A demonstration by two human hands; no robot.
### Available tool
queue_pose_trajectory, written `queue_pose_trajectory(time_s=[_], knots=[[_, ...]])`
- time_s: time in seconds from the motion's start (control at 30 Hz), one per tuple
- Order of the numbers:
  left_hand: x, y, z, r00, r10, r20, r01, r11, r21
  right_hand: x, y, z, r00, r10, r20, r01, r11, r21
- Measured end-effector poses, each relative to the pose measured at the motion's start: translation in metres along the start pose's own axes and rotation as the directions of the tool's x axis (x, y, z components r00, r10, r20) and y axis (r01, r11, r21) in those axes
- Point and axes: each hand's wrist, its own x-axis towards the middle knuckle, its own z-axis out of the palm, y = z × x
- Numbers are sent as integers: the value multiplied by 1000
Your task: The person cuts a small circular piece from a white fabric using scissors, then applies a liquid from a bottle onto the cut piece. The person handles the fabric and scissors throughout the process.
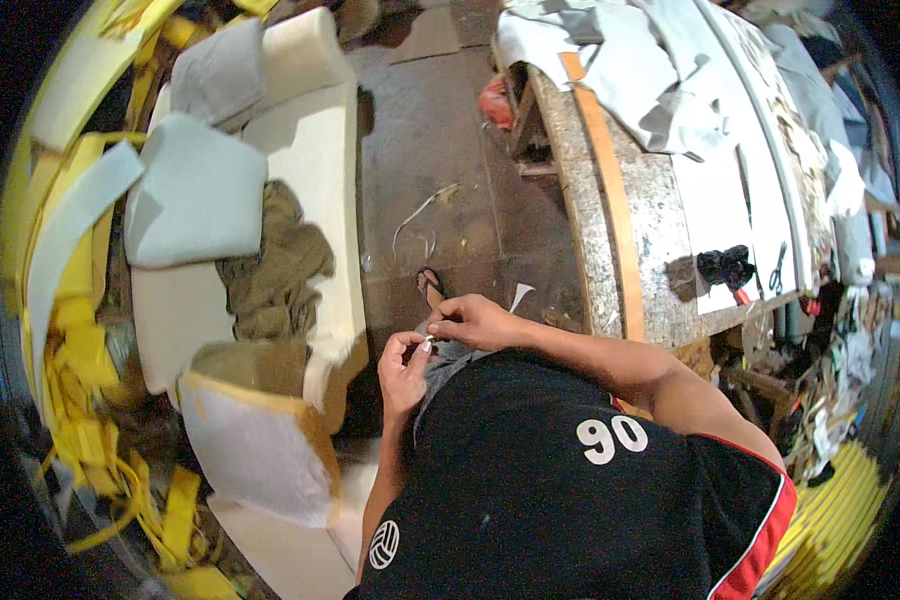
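Indoors, seen from where I stand: one person in a black jersey [530,470] with red-and-white edging, bare hands meeting in front of the waist.

Item: small white piece [428,344], smooth-looking, at the fingertips just in front of the jersey; too small for its material, pointing direction or long axis to be told.

Left hand [403,366]: palm turned inward, fingers curled, thumb and forefinger nearly closed on the white piece. Right hand [467,322]: back uppermost, fingers bent, thumb and forefinger drawn close together beside it; whether they also grip it I cannot tell.

To the person's left: long cream sofa form [305,160], foam-like, block-shaped; on it a pale grey-blue cushion [195,195], plump and rounded-square, and a crumpled brown cloth [280,265]. Nearer, a white-faced foam cushion [260,450], yellowish at the edge. Beyond the sofa form, tangled yellow strips [80,350], flat and ribbon-like.

To the right: worktop [660,200], scuffed and mottled; a flat orange-tan strip [610,200] lies lengthwise along it. Also there: pale grey sheet material [660,90] with ragged edges, a bunched black cloth [725,268], and dark scissors [777,270].
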Motion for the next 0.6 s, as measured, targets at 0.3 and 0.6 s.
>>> queue_pose_trajectory(time_s=[0.3,0.6], knots=[[162,86,45,906,34,422,-89,990,111,28,-20,-88,889,218,-404,-90,945,313],[260,121,128,650,135,748,-434,874,219,26,5,-146,622,356,-698,143,824,548]])
